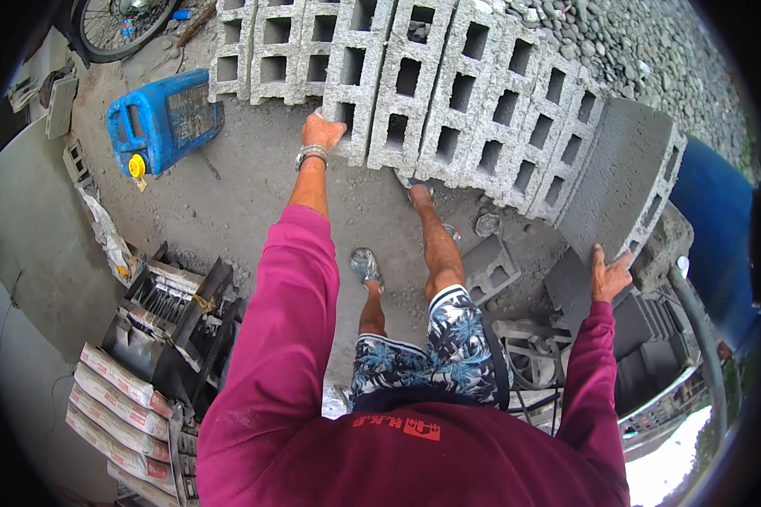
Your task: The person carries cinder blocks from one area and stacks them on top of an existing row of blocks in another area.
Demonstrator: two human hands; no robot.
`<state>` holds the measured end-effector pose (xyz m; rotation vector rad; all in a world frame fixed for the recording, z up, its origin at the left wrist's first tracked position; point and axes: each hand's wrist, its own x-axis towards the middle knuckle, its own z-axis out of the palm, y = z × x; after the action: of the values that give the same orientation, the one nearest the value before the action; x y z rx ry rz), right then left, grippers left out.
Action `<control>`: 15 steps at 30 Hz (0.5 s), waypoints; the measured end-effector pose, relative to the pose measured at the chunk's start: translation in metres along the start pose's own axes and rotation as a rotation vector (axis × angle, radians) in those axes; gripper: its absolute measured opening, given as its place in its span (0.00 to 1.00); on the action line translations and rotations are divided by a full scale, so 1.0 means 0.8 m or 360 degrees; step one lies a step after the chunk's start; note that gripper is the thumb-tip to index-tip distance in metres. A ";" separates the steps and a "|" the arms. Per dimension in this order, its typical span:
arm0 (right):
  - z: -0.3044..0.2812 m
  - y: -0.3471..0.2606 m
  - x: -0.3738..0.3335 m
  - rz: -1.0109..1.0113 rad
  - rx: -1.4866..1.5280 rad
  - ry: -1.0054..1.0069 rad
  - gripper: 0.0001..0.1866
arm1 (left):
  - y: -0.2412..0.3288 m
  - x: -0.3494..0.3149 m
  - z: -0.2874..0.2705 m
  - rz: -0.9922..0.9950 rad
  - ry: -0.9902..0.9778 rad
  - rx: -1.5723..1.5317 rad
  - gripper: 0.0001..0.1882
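Note:
A long row of grey hollow concrete blocks [461,89] stands packed side by side across the far part of the view, openings facing up. My left hand [322,132] is closed on the near corner of one hollow block [353,68], thumb by its lowest opening. At the row's right end, a darker, smooth-faced block [621,173] leans at a tilt. My right hand [610,274] grips its near lower corner, thumb on the flat face and the other fingers partly hidden around the end. Both arms are spread wide.
A blue jerrycan [165,122] with a yellow cap lies on the left. Stacked bags [123,406] and metal equipment [173,317] stand at the lower left. A loose block [490,270] lies near my feet. Gravel [626,46] piles behind the row; a pipe [702,338] rises at right.

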<state>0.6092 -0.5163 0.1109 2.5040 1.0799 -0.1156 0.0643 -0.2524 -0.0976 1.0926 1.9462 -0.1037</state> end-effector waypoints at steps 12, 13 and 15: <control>-0.009 -0.002 -0.002 0.0084 0.0075 -0.0087 0.41 | 0.076 -0.030 -0.067 0.0093 -0.0133 0.0439 0.24; -0.004 0.002 -0.003 0.0017 0.0046 0.0057 0.40 | 0.091 -0.037 -0.080 0.0088 -0.0138 0.0450 0.24; -0.004 0.002 -0.001 0.0021 0.0049 0.0008 0.40 | 0.110 -0.048 -0.099 0.0091 -0.0156 0.0477 0.24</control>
<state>0.6097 -0.5162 0.1145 2.5395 1.0711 -0.1235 0.0857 -0.1877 0.0067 1.3105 1.8480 -0.4213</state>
